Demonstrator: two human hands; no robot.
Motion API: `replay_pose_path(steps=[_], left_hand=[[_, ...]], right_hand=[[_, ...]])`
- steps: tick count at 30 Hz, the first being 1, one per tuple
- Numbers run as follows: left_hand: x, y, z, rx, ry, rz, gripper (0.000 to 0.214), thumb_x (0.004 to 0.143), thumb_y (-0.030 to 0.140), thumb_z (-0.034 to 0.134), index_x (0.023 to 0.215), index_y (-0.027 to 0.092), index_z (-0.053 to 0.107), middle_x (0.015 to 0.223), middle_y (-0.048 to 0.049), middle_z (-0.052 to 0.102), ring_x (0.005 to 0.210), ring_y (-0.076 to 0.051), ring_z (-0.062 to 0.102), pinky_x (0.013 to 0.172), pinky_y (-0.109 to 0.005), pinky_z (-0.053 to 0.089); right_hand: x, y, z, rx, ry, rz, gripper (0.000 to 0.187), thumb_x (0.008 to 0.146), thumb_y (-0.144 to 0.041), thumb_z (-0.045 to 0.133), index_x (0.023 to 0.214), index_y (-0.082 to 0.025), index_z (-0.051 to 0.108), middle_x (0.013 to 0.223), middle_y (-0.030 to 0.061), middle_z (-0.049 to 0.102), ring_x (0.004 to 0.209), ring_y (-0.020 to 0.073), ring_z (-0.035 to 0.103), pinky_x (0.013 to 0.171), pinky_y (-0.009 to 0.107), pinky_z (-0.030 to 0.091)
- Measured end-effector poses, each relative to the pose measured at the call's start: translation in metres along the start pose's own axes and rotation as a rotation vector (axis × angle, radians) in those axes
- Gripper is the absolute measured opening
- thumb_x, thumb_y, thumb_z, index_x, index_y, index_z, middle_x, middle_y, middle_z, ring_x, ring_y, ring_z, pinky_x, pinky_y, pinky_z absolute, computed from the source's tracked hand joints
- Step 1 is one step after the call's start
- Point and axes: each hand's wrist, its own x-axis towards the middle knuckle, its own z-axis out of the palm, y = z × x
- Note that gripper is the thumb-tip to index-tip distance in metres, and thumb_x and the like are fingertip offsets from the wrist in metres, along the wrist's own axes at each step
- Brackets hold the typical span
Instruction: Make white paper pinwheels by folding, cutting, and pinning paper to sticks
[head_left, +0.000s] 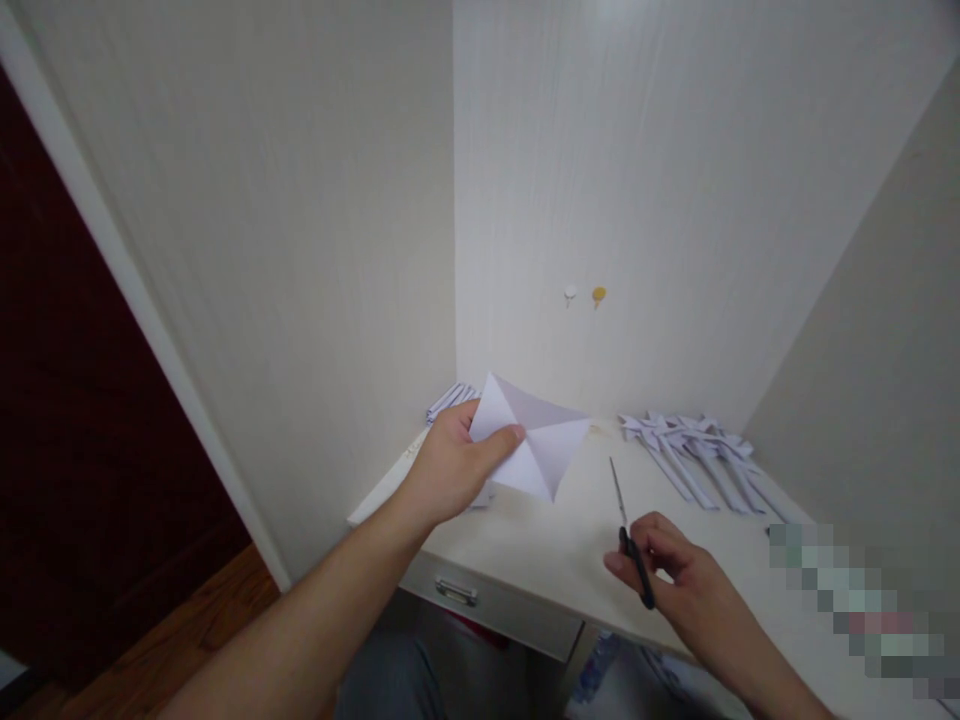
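Note:
My left hand (457,455) pinches a square sheet of white paper (551,440), its thumb lying near the middle. Creases run across the sheet from corner to corner, and it is held up above the desk. In my right hand (675,570) is a pair of scissors (634,560) with black handles, the blades pointing up and away from me. The scissors are apart from the paper, to its right. Whether their blades are parted is hard to make out, as they appear edge-on.
Several folded paper pinwheels (690,450) on paper sticks lie at the desk's back right. Rolled paper sticks (450,400) rest at the back left, behind my left hand. The white desk (540,560) has a drawer (487,605) in front. Two hooks (598,294) are on the wall.

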Motion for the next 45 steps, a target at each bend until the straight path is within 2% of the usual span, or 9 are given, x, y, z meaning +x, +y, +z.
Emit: replay_pose_path(steps=[4,10,15,19,22,27,34,40,45], left_hand=[[0.001,0.006,0.008,0.043,0.006,0.013,0.017,0.074,0.028,0.074,0.082,0.013,0.07,0.068,-0.0015,0.071,0.055,-0.013,0.062,0.048,-0.02,0.044],[-0.001,0.01,0.011,0.04,0.016,0.024,0.016,0.074,0.028,0.074,0.081,0.014,0.07,0.069,-0.0015,0.072,0.052,-0.012,0.061,0.045,-0.019,0.044],[-0.004,0.011,0.011,0.027,0.012,0.036,0.018,0.074,0.028,0.075,0.084,0.014,0.071,0.073,-0.0021,0.074,0.056,-0.013,0.063,0.048,-0.02,0.046],[-0.006,0.0,0.014,0.037,0.028,-0.012,0.018,0.074,0.028,0.075,0.084,0.014,0.071,0.07,-0.0018,0.073,0.056,-0.014,0.062,0.049,-0.02,0.046],[-0.01,-0.012,0.018,0.051,0.021,-0.07,0.018,0.074,0.028,0.074,0.083,0.013,0.072,0.071,-0.003,0.073,0.057,-0.015,0.063,0.051,-0.023,0.047],[-0.023,-0.033,0.026,0.098,-0.041,-0.096,0.022,0.079,0.03,0.071,0.094,0.015,0.075,0.081,-0.0059,0.076,0.068,-0.019,0.068,0.058,-0.026,0.051],[-0.031,-0.045,0.032,0.061,-0.168,-0.139,0.024,0.081,0.033,0.072,0.097,0.015,0.074,0.083,-0.0052,0.074,0.067,-0.016,0.065,0.06,-0.026,0.051],[-0.03,-0.054,0.026,0.076,-0.119,-0.125,0.026,0.082,0.04,0.07,0.083,0.014,0.07,0.069,-0.0015,0.065,0.059,-0.013,0.059,0.056,-0.024,0.05],[-0.029,-0.05,0.027,0.103,-0.043,-0.098,0.024,0.082,0.038,0.067,0.074,0.016,0.065,0.064,0.001,0.061,0.056,-0.012,0.057,0.053,-0.022,0.047]], right_hand=[[-0.021,-0.028,0.018,0.078,-0.09,-0.039,0.019,0.076,-0.039,0.075,0.068,-0.022,0.071,0.072,0.0019,0.064,0.069,0.0193,0.061,0.066,0.03,0.049],[-0.033,-0.04,0.025,0.05,-0.029,0.043,0.015,0.073,-0.038,0.077,0.076,-0.023,0.08,0.071,0.003,0.072,0.062,0.0182,0.061,0.056,0.026,0.048],[-0.039,-0.044,0.023,0.1,0.101,0.114,0.017,0.067,-0.04,0.08,0.07,-0.023,0.078,0.066,0.002,0.073,0.061,0.0192,0.064,0.056,0.026,0.051],[-0.037,-0.056,0.016,0.193,0.292,0.179,0.024,0.065,-0.044,0.082,0.076,-0.023,0.081,0.079,0.0046,0.079,0.071,0.023,0.071,0.065,0.029,0.057],[-0.027,-0.065,0.013,0.217,0.421,0.156,0.029,0.061,-0.047,0.087,0.073,-0.022,0.079,0.071,0.0043,0.075,0.065,0.0228,0.069,0.058,0.03,0.055],[-0.003,-0.076,0.019,0.515,0.443,0.116,0.04,0.059,-0.041,0.092,0.09,-0.019,0.078,0.07,0.0041,0.075,0.063,0.0215,0.068,0.052,0.029,0.053],[0.002,-0.069,0.024,0.741,0.487,0.145,0.029,0.061,-0.034,0.093,0.072,-0.018,0.072,0.064,-0.0003,0.07,0.055,0.0131,0.06,0.052,0.024,0.05],[0.0,-0.056,0.025,0.726,0.582,0.089,0.026,0.068,-0.033,0.091,0.08,-0.018,0.074,0.071,-0.0004,0.071,0.063,0.0122,0.06,0.058,0.022,0.049],[0.005,-0.051,0.023,0.681,0.518,0.102,0.028,0.069,-0.037,0.09,0.074,-0.017,0.072,0.068,0.0011,0.071,0.061,0.0146,0.061,0.057,0.025,0.048]])
